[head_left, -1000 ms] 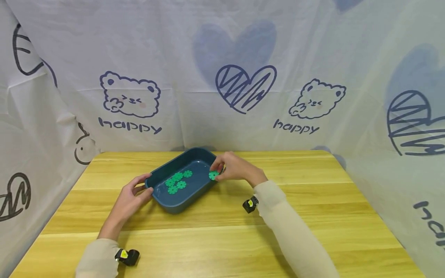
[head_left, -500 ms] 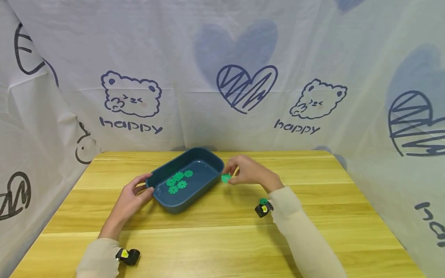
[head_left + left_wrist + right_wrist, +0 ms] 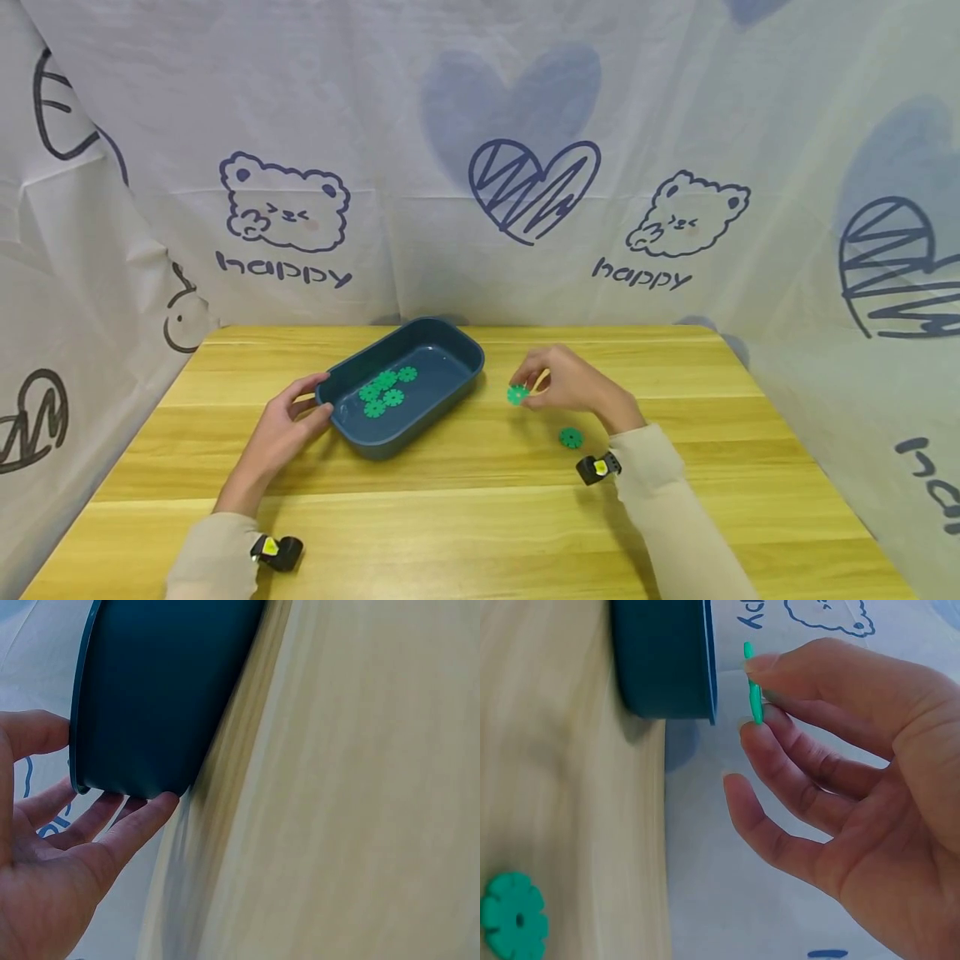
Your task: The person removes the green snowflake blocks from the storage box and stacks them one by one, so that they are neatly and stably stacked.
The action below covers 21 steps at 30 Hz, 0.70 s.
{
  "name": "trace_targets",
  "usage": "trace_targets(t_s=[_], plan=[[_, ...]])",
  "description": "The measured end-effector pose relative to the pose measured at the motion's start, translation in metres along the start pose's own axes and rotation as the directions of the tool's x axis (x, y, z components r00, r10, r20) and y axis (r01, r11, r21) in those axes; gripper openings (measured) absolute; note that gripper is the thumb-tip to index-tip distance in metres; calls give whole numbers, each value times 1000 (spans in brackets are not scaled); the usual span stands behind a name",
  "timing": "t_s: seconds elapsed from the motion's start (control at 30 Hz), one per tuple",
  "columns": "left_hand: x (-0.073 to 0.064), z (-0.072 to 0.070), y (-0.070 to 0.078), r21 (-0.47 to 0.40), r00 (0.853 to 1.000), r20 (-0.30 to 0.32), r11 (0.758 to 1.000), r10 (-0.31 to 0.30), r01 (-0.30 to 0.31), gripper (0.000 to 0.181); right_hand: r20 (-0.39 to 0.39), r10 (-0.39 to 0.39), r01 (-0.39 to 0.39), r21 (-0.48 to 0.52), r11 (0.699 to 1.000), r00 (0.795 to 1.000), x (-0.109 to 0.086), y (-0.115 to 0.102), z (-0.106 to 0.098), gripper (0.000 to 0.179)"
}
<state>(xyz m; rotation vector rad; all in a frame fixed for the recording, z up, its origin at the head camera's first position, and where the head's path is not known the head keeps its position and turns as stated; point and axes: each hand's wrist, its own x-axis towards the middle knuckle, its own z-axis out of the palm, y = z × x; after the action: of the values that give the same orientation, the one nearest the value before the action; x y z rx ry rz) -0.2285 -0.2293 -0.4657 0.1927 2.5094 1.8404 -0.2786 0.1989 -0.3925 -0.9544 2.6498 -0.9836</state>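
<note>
Right of centre in the head view, here's the right hand (image 3: 566,382), a narrow pinch on a green disc (image 3: 517,395)! Thumb and fingertips have it by the edge, while in the right wrist view the lowest finger curves loosely, touching nothing. Over to the left hand (image 3: 288,422), left of centre: spread fairly wide, thumb and fingertips set against the near end of a dark blue tub (image 3: 420,425), thumb at the rim, other fingers against the outer wall.

Now the angles. The pinched disc is round, its face turned up in the head view; the right wrist view catches it edge-on, a thin strip running nearly top to bottom of the frame, tipping slightly to the lower right. It's up off the worktop (image 3: 420,533) and apart from the tub.

The tub sits mid-frame, open side up, long axis slanting from lower left to upper right. Several green pieces (image 3: 387,380) cluster in its left half, and one loose disc (image 3: 571,437) lies flat on the worktop, below the right hand in the frame.
</note>
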Motion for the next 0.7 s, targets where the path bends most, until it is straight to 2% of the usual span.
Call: trace_targets(t_s=[0.7], plan=[[0, -1, -1, 39, 1000, -9, 999, 0, 1, 59, -37, 60, -60, -10, 998, 998, -46, 32, -7, 20]])
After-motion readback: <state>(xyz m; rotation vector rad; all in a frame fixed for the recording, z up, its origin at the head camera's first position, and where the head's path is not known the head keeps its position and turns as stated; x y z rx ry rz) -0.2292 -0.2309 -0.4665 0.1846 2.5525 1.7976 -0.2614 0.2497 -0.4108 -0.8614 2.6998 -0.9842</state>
